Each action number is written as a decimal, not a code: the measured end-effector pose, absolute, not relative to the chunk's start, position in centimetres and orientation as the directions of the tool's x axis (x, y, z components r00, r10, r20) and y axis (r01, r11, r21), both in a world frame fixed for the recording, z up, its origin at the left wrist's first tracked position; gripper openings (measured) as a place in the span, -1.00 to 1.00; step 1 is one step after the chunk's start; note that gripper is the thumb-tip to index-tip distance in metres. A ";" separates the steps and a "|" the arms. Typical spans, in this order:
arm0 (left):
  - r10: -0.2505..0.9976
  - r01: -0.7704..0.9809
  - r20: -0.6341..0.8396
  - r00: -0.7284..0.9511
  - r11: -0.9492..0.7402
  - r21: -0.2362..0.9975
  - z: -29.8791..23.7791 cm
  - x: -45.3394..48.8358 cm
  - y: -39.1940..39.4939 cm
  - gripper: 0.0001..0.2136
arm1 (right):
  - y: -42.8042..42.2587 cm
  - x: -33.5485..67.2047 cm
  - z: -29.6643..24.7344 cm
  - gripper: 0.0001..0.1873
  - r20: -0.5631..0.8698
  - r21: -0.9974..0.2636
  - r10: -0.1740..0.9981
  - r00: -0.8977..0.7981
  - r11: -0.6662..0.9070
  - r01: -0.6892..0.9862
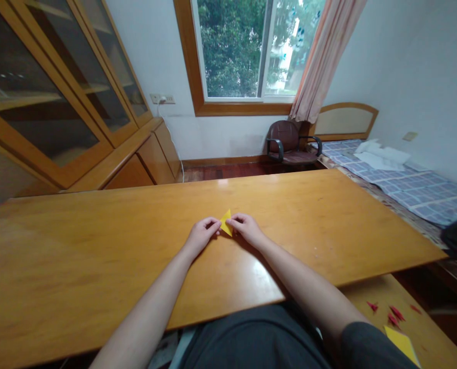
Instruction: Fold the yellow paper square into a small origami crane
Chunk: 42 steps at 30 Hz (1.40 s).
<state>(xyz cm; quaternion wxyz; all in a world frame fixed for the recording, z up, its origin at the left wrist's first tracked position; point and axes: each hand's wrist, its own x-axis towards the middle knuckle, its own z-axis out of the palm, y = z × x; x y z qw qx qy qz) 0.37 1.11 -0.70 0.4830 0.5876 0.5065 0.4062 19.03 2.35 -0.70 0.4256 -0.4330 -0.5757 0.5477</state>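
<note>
A small piece of yellow paper [226, 222], folded into a triangular shape, is held between my two hands above the middle of the wooden table [109, 256]. My left hand [203, 234] pinches its left corner between thumb and fingers. On the other side, my right hand [246, 228] grips the right edge with thumb and index finger. The fingertips cover parts of both edges, so the finer folds cannot be made out.
At lower right, a lower wooden surface [370, 289] bears several small red folded-paper pieces [396, 313] and a stack of yellow paper [401, 344]. Beyond the table stand a brown armchair [290, 141], a bed [405, 187] and, at left, a glass-door cabinet [109, 146].
</note>
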 end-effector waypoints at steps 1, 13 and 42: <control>0.986 0.193 -0.014 0.166 -0.019 0.981 -0.8 0.4 1.3 -0.71 | 2.7 19.0 -0.8 -0.67 0.027 -0.999 0.966 -0.256 0.038 0.039; 0.971 0.144 -0.089 0.223 0.057 0.988 -0.7 1.8 5.1 -0.67 | 7.4 19.6 -1.3 -0.67 0.114 -0.990 0.981 -0.159 0.125 0.062; 0.992 0.205 0.089 0.089 -0.106 0.973 -1.9 1.1 4.6 -0.69 | 6.4 20.2 -1.0 -0.66 0.079 -0.996 0.976 -0.205 0.087 0.029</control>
